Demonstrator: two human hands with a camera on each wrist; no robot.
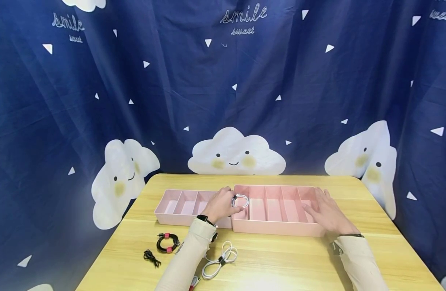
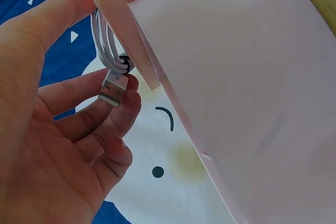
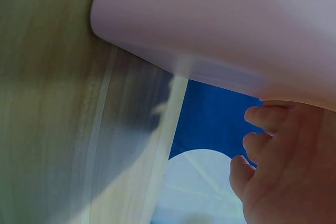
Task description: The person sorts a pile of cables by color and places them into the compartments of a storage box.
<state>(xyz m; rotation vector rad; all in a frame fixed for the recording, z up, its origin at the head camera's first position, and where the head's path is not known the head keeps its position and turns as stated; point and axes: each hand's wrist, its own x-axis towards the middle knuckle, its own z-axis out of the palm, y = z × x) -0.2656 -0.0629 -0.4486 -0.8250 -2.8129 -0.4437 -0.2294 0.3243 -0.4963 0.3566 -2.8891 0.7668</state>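
My left hand [image 1: 220,204] pinches a coiled white USB cable [image 1: 240,201] over the leftmost compartment of the right pink divided box [image 1: 277,227]. In the left wrist view the cable's metal USB plug [image 2: 112,94] hangs near the fingertips, and a dark tie binds the coil. My right hand [image 1: 330,212] rests at that box's right end, thumb over the rim and the other fingers loosely extended. The right wrist view shows these fingers [image 3: 257,145] outside the wall; the thumb is hidden there.
A paler pink divided box [image 1: 175,218] stands against the left side of the first. Nearer on the wooden table [image 1: 281,258] lie a black cable with red ties [image 1: 168,243], a small black cable [image 1: 151,258] and a white looped cable [image 1: 220,260]. A blue curtain [image 1: 223,97] hangs behind.
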